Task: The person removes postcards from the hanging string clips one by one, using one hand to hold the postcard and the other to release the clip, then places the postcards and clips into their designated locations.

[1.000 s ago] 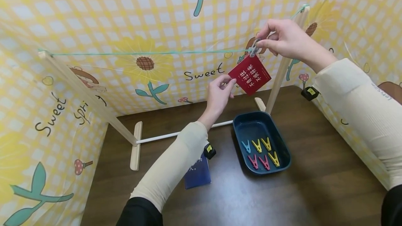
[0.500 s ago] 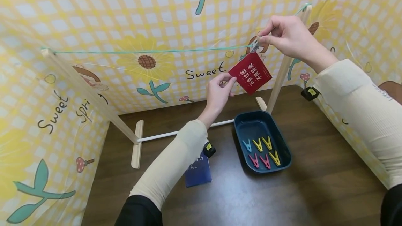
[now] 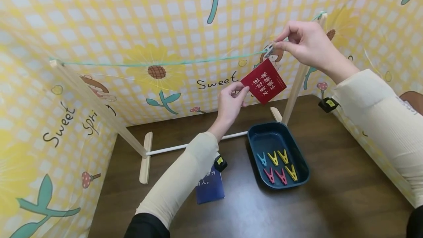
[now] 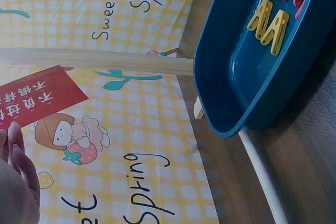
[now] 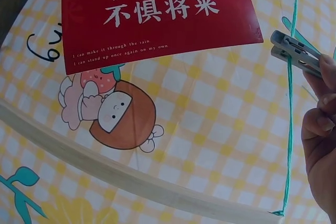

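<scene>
My left hand (image 3: 230, 103) pinches the left corner of a red card (image 3: 264, 81) with white lettering, held tilted below a green string (image 3: 185, 62). My right hand (image 3: 305, 43) pinches the handle end of a grey clothespin (image 3: 269, 49) at the string. In the right wrist view, the string crosses the front part of the clothespin (image 5: 295, 52). The card's near corner lies just short of the clothespin's tips, with a narrow gap between them. In the left wrist view, the fingers of the left hand (image 4: 20, 182) are partly cut off.
Wooden posts (image 3: 99, 105) hold the string at both ends, joined below by a white rod (image 3: 168, 150). A dark blue tray (image 3: 254, 146) with several coloured clothespins stands under the right end. A blue booklet (image 3: 210, 190) lies on the table, partly behind the left forearm.
The clothespin overlapped the card's upper corner a second ago; a small gap now separates them. Both hands keep their grips and have barely moved. The head view has shifted slightly.
</scene>
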A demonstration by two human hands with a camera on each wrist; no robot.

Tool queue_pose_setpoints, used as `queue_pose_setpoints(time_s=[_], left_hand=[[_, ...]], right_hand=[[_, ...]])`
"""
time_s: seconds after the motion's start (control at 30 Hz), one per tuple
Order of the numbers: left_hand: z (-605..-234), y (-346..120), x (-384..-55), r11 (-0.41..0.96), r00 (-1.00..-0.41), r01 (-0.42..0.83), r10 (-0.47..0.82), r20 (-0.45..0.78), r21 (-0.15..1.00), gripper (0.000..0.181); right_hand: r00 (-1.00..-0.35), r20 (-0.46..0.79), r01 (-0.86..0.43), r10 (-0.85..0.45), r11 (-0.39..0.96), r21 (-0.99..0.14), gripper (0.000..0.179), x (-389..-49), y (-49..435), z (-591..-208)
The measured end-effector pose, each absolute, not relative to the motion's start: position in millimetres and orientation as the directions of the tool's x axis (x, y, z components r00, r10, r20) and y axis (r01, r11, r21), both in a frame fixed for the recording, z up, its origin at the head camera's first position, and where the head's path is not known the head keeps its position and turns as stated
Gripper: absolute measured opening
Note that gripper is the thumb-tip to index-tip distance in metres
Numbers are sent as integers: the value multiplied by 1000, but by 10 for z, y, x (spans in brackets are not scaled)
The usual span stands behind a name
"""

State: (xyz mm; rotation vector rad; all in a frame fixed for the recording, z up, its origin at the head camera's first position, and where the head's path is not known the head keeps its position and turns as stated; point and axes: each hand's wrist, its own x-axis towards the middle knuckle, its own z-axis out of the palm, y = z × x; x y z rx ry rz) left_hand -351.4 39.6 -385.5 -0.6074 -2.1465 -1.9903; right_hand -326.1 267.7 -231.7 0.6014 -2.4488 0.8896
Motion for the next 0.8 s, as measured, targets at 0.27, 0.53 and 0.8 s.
queue_pose_setpoints(time_s=[0.27,0.53,0.8], left_hand=[[-3806,373,-3530,53,-905,394,196,377,917,18],[-3842,330,-3517,40,-911,375,203,360,926,16],[-3801,340,-3558,40,-901,399,200,384,916,16]], right_hand=[[-778,580,-555,-241,696,-456,9,-3223,2680,-2248],[-714,649,-596,-263,715,-366,9,-3166,2592,-2224],[-671,688,-630,-278,703,-331,8,-3133,2616,-2183]])
